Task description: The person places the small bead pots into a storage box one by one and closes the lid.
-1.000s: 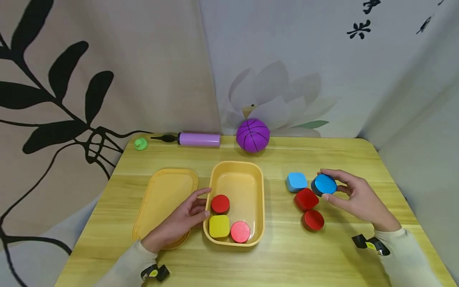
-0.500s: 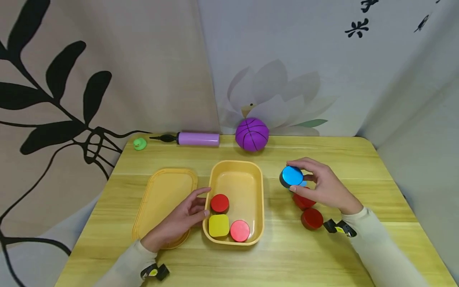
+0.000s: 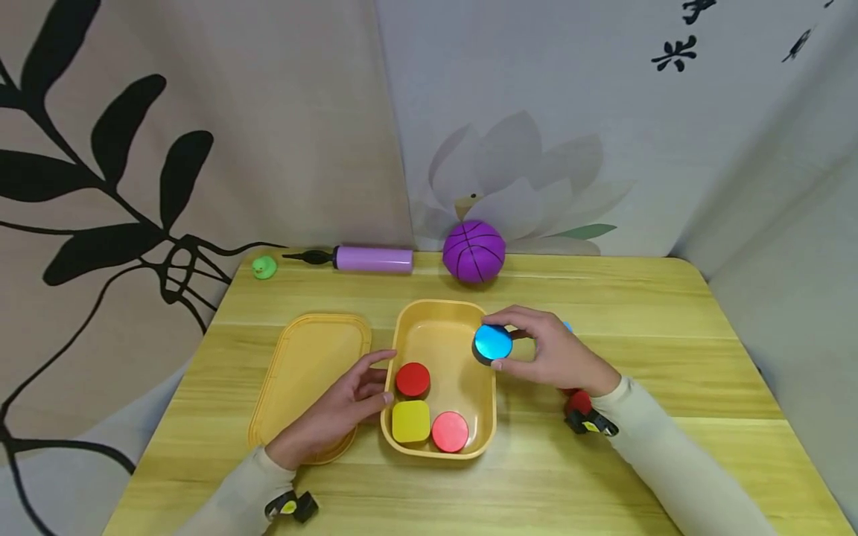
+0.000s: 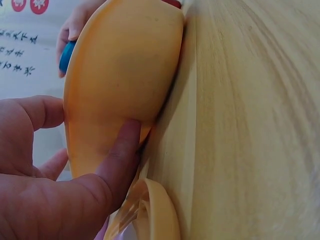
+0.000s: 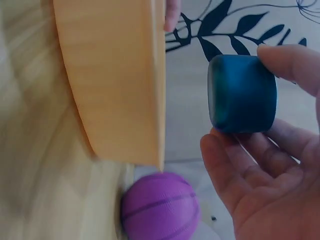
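Pinching the blue round block (image 3: 492,342) between thumb and fingers, your right hand (image 3: 553,353) is holding it above the right rim of the yellow container (image 3: 442,335), right of frame centre. Your left hand (image 3: 345,406) is touching the container's left wall with loosely spread fingers, its grip standing wide. Inside, a red round block (image 3: 412,380) is sitting at left, a yellow block (image 3: 411,422) is lying just below it, and a pink round block (image 3: 450,432) is occupying the lower right. A yellow lid (image 3: 315,357) is lying left of the container. Behind, a purple ball (image 3: 474,251) is resting near frame centre, with a purple pump (image 3: 374,259) lying to its left.
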Motion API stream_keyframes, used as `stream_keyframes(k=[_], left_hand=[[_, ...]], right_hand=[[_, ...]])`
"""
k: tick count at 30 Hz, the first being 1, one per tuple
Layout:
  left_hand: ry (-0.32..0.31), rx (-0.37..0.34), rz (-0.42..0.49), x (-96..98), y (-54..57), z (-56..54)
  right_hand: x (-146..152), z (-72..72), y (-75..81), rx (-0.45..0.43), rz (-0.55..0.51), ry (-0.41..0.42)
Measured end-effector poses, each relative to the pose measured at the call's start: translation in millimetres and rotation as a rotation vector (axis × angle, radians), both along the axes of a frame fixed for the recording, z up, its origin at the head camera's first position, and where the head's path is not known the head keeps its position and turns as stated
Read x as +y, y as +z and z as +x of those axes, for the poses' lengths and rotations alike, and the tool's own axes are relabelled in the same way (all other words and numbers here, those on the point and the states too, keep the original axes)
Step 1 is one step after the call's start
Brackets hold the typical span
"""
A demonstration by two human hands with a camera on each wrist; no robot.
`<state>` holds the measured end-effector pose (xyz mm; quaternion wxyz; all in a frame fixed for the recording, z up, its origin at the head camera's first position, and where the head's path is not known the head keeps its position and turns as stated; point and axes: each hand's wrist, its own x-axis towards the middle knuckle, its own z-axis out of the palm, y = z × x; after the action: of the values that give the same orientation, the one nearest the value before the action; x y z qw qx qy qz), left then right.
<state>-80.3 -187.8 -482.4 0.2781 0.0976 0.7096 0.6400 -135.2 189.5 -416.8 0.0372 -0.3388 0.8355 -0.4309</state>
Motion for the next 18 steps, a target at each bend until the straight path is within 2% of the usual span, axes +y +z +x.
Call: stream_keyframes(k=[7,9,14,18], left_hand=[[-0.005,-0.001,0.005,-0.2,1.0,-1.6],[-0.001,-0.006,0.002,-0.4,1.3,-1.9],[-0.008,-0.016,-0.003,-0.2,1.0,-1.0],[-0.004,-0.012,-0.011,0.2,0.8,-0.1]], right_hand=[[-21,-2.9,-13.9,-0.034,0.078,0.056],[-26,-2.7,-17.2,-0.013,0.122,0.077],[-39,2.2,-19.7,0.033,0.263,0.109],[-49,5.8,-18.9,0.025,0.315,0.139]])
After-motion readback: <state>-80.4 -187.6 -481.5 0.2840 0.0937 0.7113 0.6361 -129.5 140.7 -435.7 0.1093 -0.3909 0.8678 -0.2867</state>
